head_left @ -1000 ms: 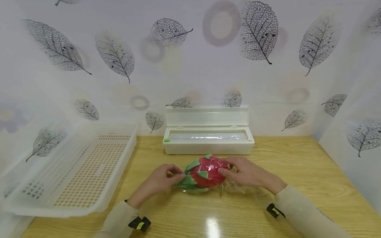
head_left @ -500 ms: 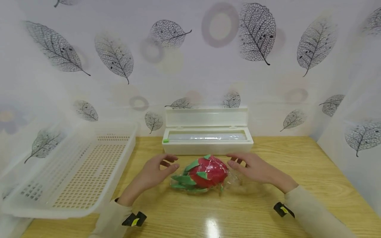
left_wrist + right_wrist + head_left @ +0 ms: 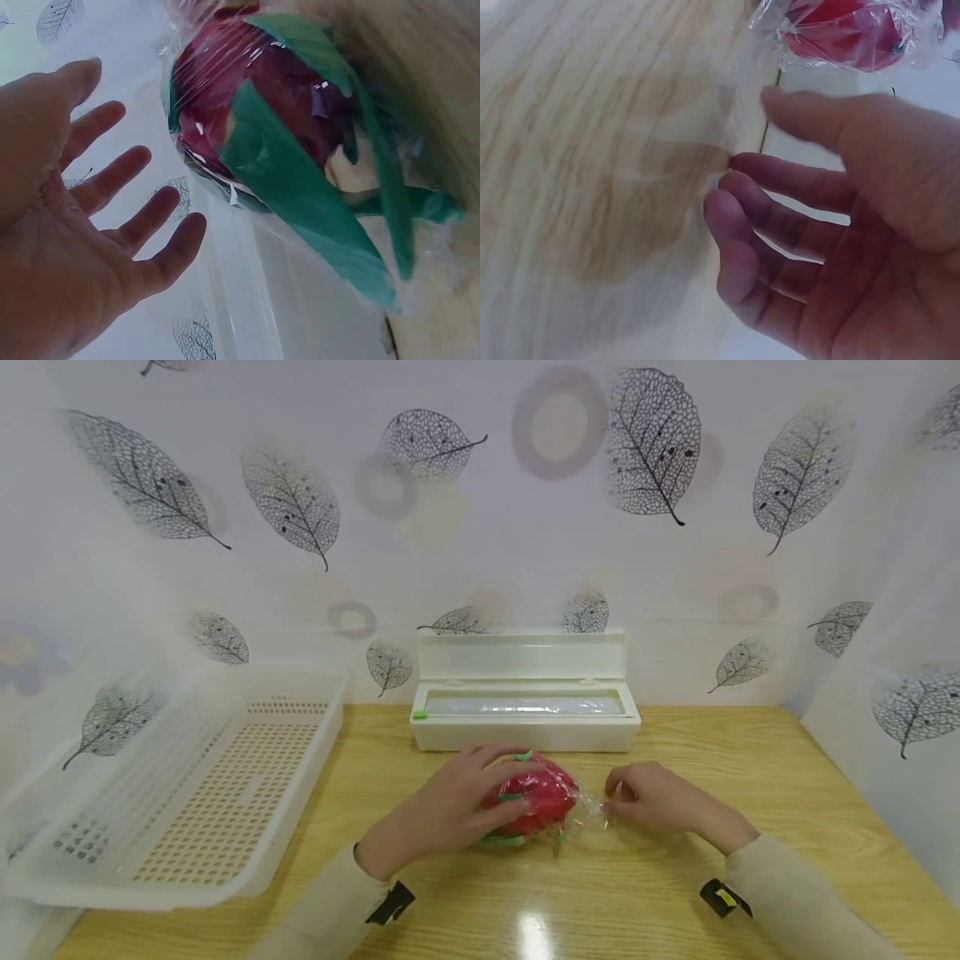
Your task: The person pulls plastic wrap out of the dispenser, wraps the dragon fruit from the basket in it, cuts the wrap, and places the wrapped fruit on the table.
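My left hand [image 3: 450, 810] lies over the dragon fruit [image 3: 536, 793], fingers [image 3: 142, 225] spread and nearly straight, cupping its near-left side rather than gripping it; I judge that this steadies the round fruit so it does not roll on the table [image 3: 675, 893]. The fruit sits just in front of my fingertips, wrapped in clear film [image 3: 588, 810], its green scales [image 3: 300, 187] flattened under the plastic. My right hand [image 3: 652, 797] rests to the fruit's right with fingers [image 3: 780, 217] loosely curled at the loose tail of film that trails off the fruit; whether they actually pinch it I cannot tell. Beyond both hands stands the film box [image 3: 525, 718], lid up. Well off to my left is a white basket [image 3: 187, 793].
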Available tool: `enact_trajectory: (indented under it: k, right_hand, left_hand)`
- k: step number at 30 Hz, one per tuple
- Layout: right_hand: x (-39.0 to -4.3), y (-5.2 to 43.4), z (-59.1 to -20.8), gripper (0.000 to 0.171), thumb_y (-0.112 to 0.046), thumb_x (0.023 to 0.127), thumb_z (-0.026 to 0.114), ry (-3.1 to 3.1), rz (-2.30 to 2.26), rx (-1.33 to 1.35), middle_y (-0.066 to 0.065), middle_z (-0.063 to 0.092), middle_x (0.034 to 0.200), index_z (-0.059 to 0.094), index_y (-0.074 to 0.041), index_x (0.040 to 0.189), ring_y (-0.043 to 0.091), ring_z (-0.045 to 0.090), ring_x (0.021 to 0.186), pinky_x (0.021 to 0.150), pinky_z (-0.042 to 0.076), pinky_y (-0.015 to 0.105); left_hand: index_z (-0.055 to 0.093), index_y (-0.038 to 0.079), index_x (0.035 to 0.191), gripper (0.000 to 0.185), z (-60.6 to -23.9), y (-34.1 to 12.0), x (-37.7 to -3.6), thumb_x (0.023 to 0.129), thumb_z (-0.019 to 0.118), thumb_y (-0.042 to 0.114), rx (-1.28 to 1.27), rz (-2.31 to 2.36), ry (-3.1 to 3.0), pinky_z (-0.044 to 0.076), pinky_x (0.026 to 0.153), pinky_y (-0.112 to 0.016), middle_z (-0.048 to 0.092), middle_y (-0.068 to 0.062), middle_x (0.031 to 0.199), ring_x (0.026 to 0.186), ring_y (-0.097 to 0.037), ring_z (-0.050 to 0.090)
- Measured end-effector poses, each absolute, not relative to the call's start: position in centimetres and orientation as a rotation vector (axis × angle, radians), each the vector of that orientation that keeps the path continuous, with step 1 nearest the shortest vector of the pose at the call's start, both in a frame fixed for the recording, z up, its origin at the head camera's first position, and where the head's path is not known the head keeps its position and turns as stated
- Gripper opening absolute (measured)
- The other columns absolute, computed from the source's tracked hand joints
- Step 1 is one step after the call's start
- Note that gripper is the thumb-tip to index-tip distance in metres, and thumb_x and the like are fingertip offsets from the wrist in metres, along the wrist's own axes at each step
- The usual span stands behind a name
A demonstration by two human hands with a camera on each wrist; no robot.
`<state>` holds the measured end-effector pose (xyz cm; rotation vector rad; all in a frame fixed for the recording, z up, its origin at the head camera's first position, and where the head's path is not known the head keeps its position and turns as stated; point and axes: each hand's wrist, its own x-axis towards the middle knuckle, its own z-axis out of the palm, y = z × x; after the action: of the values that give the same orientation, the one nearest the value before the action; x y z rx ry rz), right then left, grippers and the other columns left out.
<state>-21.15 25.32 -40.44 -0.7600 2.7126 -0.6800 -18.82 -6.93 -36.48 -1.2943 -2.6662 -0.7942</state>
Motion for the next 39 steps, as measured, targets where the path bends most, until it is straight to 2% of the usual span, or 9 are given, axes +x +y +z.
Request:
enact_trajectory:
  k: [5, 11, 15, 22, 27, 32, 35, 39]
  right_hand:
    - [-21.6, 24.9, -40.9, 0.004, -0.01, 0.089, 0.073, 2.755, -0.687, -0.79, -0.008, 0.062, 0.075, 0.07, -0.011, 0.09, 0.0, 0.051, 0.068, 0.062, 0.046, 0.021]
    - [-22.0, 24.5, -41.0, 0.009, -0.006, 0.09, 0.068, 2.762, -0.731, -0.761, -0.007, 0.065, 0.078, 0.067, -0.013, 0.085, 0.003, 0.055, 0.072, 0.064, 0.048, 0.023]
    - [-22.5, 23.9, -40.6, 0.007, -0.011, 0.095, 0.064, 2.771, -0.849, -0.619, -0.001, 0.068, 0.086, 0.066, -0.012, 0.089, 0.009, 0.06, 0.079, 0.068, 0.05, 0.026]
    - [-23.3, 22.0, -39.0, 0.011, -0.01, 0.099, 0.061, 2.565, -1.26, -0.421, 0.011, 0.075, 0.089, 0.066, 0.0, 0.101, 0.021, 0.07, 0.072, 0.057, 0.059, 0.033]
    - [-23.0, 20.6, -37.8, 0.016, -0.01, 0.097, 0.064, 2.498, -1.362, -0.388, 0.012, 0.074, 0.092, 0.068, 0.003, 0.106, 0.018, 0.072, 0.079, 0.072, 0.064, 0.038]
    - [-22.9, 20.4, -37.3, 0.028, -0.019, 0.102, 0.06, 2.402, -1.408, -0.37, 0.015, 0.076, 0.103, 0.066, 0.004, 0.118, 0.019, 0.073, 0.089, 0.08, 0.064, 0.041]
    - [-22.8, 21.0, -37.1, 0.034, -0.025, 0.104, 0.059, 2.357, -1.389, -0.398, 0.016, 0.076, 0.113, 0.062, 0.001, 0.125, 0.022, 0.072, 0.101, 0.083, 0.063, 0.044]
    - [-22.5, 22.1, -37.0, 0.029, -0.024, 0.102, 0.063, 2.355, -1.312, -0.525, 0.014, 0.073, 0.123, 0.063, -0.005, 0.124, 0.028, 0.069, 0.116, 0.088, 0.059, 0.047]
  left_hand:
    - [0.058, 0.027, 0.145, 0.042, -36.4, -5.5, -20.0, 0.106, 0.053, 0.041, -1.343, -0.626, -2.697, 0.042, 0.116, -0.051, 0.05, -0.006, 0.156, 0.142, -0.028, 0.047]
    - [0.062, 0.029, 0.141, 0.037, -36.9, -4.8, -20.9, 0.108, 0.049, 0.038, -1.349, -0.579, -2.765, 0.04, 0.118, -0.051, 0.055, -0.009, 0.149, 0.14, -0.028, 0.049]
    - [0.063, 0.027, 0.14, 0.036, -36.8, -4.6, -21.0, 0.107, 0.051, 0.037, -1.346, -0.64, -2.792, 0.043, 0.115, -0.049, 0.057, -0.008, 0.145, 0.136, -0.027, 0.052]
    - [0.064, 0.025, 0.138, 0.035, -36.8, -4.5, -21.1, 0.106, 0.055, 0.035, -1.368, -0.675, -2.767, 0.049, 0.108, -0.043, 0.059, -0.006, 0.138, 0.126, -0.023, 0.057]
    - [0.064, 0.025, 0.139, 0.036, -36.8, -4.4, -21.3, 0.106, 0.055, 0.035, -1.386, -0.688, -2.763, 0.051, 0.105, -0.039, 0.059, -0.006, 0.138, 0.123, -0.021, 0.058]
    - [0.064, 0.025, 0.14, 0.037, -36.8, -4.5, -21.4, 0.105, 0.057, 0.035, -1.37, -0.717, -2.804, 0.05, 0.107, -0.04, 0.058, -0.006, 0.14, 0.126, -0.021, 0.056]
    - [0.063, 0.026, 0.141, 0.037, -36.7, -4.5, -21.4, 0.105, 0.058, 0.032, -1.359, -0.751, -2.824, 0.05, 0.109, -0.041, 0.057, -0.005, 0.142, 0.128, -0.021, 0.055]
    - [0.062, 0.025, 0.141, 0.036, -36.7, -4.7, -21.4, 0.105, 0.057, 0.028, -1.344, -0.858, -2.857, 0.052, 0.107, -0.038, 0.055, -0.004, 0.143, 0.13, -0.019, 0.054]
